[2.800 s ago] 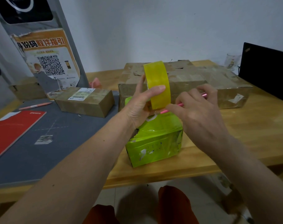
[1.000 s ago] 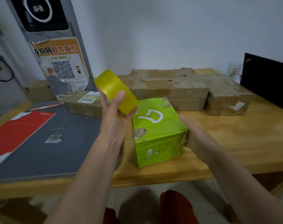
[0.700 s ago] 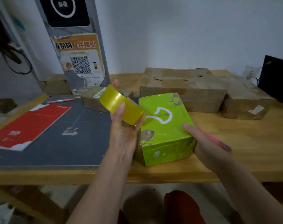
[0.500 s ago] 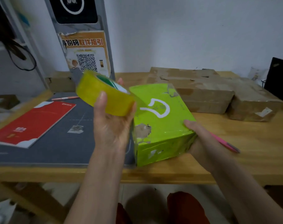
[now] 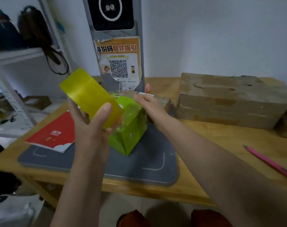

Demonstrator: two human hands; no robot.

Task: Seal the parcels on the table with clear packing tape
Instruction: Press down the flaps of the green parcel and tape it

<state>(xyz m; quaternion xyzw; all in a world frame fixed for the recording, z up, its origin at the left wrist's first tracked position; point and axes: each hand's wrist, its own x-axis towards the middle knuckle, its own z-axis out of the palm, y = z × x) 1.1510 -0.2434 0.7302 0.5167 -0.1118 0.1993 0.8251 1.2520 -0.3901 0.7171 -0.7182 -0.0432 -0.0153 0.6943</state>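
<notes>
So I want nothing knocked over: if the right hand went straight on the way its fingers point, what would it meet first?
The right hand lies on the green box, fingers pointing up-left toward the tape roll in the left hand. It would probably meet the roll first, though depth is unclear.

green parcel (image 5: 131, 126) top hidden behind tape roll (image 5: 90, 97), hands blurred
</notes>
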